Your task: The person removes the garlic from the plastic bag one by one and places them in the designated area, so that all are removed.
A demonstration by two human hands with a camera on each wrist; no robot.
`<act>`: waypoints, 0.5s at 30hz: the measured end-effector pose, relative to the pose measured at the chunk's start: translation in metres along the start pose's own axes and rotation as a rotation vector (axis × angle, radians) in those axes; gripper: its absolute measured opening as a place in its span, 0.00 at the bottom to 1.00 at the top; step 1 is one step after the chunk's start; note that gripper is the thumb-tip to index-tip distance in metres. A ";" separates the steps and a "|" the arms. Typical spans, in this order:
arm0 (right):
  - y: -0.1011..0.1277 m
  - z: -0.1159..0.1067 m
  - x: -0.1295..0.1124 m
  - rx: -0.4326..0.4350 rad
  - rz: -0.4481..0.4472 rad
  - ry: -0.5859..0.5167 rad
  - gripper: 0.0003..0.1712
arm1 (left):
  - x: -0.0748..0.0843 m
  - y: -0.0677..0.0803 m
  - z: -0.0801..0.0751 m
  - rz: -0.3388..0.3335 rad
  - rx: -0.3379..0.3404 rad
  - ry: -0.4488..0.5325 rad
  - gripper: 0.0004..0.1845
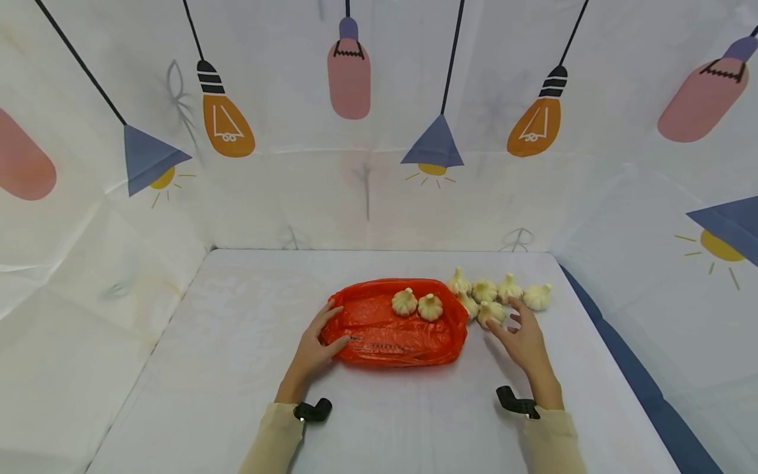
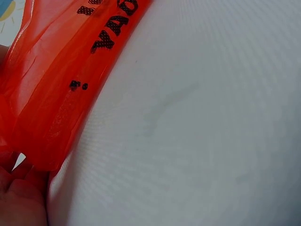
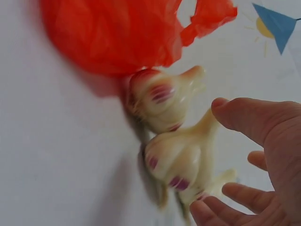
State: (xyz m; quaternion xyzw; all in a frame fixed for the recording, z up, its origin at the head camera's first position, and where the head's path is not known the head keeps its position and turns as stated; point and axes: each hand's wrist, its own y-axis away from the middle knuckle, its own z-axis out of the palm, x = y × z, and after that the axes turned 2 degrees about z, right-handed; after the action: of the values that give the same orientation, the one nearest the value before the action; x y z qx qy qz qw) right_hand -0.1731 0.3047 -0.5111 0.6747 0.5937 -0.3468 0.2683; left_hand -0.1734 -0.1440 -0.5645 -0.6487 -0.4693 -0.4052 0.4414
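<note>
We have the right grip (image 1: 524,339) spread, holding nothing; nearest garlic bulb (image 1: 490,314) sits on the table (image 1: 237,342), stem toward our thumb (image 3: 256,117), contact unclear, right of the red bag (image 1: 385,339). Left grip (image 1: 315,343) pinches the bag's left edge, well apart from that bulb.

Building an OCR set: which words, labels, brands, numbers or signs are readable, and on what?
"YA", then apparently "O", cut off by the frame edge: red bag, left wrist view.
Bag's other black print: cut off, too small or blurred to read.
Backdrop: lamp drawings, no readable text.
</note>
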 end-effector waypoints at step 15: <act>0.009 0.006 -0.061 -0.077 -0.093 -0.101 0.48 | -0.001 -0.001 0.000 0.024 0.009 0.018 0.35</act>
State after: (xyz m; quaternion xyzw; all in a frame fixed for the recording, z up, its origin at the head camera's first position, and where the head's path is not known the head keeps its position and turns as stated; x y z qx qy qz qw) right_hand -0.1684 0.2616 -0.4670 0.6172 0.6230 -0.3696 0.3071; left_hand -0.1741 -0.1438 -0.5655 -0.6483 -0.4594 -0.4037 0.4535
